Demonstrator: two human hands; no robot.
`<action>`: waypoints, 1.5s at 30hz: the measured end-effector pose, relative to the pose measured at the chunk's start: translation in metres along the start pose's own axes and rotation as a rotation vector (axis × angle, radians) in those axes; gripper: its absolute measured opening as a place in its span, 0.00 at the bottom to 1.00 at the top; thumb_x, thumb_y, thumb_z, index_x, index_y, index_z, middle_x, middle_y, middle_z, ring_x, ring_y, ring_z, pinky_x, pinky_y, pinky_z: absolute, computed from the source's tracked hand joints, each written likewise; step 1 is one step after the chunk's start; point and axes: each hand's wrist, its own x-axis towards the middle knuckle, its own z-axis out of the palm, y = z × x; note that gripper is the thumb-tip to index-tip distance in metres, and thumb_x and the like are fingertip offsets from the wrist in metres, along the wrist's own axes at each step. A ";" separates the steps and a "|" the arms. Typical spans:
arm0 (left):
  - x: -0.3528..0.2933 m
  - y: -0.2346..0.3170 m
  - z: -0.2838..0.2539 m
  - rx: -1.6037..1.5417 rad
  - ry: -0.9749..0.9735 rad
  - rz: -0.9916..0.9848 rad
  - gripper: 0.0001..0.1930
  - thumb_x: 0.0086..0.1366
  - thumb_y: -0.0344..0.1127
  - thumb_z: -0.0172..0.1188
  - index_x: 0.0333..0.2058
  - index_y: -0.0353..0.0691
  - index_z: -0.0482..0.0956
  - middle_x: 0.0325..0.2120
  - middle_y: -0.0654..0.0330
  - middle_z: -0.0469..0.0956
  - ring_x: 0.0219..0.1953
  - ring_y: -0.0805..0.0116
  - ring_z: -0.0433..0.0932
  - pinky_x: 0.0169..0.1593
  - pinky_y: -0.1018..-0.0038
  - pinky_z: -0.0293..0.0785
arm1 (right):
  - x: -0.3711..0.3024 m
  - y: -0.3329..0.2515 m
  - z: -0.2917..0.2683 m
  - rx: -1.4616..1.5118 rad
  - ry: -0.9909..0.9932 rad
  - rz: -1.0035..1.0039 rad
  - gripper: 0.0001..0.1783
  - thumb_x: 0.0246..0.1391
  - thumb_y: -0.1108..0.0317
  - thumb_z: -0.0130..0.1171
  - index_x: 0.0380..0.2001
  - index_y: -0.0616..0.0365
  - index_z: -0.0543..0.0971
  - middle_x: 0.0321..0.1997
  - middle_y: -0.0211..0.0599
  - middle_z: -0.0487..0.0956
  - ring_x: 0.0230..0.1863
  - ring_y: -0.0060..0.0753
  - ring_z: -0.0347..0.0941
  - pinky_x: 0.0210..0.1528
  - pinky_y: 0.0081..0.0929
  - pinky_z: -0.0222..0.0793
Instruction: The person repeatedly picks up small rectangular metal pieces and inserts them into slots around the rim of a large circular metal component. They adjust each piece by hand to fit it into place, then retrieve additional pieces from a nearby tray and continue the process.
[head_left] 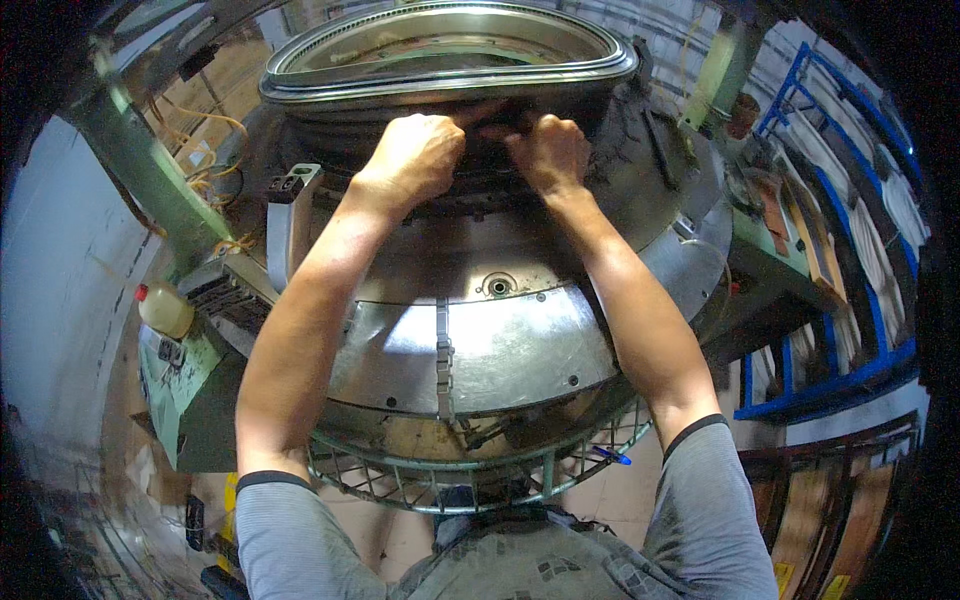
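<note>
Both my arms reach forward over a large round metal machine, up to the dark band under its upper ring (450,88). My left hand (415,155) is closed, its back toward me and its fingertips hidden against the dark area below the ring. Just to its right, my right hand (550,155) is closed too, with fingers curled and one finger pointing toward the left hand. What either hand pinches is lost in shadow. Below the hands spreads the shiny metal plate (530,340) of the machine, with a jointed metal strip (444,360) running down it.
A grey upright bracket (290,225) stands left of my left forearm. Green machine posts (150,160) rise at both sides. A plastic bottle with a red cap (165,310) sits at the left. A green rail (480,490) curves in front of my body; a blue rack (840,370) stands right.
</note>
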 end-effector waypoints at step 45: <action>-0.032 0.001 0.062 -0.371 0.525 -0.019 0.07 0.51 0.22 0.60 0.31 0.37 0.80 0.23 0.46 0.80 0.29 0.49 0.82 0.35 0.59 0.80 | -0.106 -0.030 -0.111 0.417 -0.186 -0.161 0.15 0.58 0.62 0.60 0.28 0.65 0.82 0.21 0.42 0.80 0.23 0.29 0.78 0.29 0.32 0.72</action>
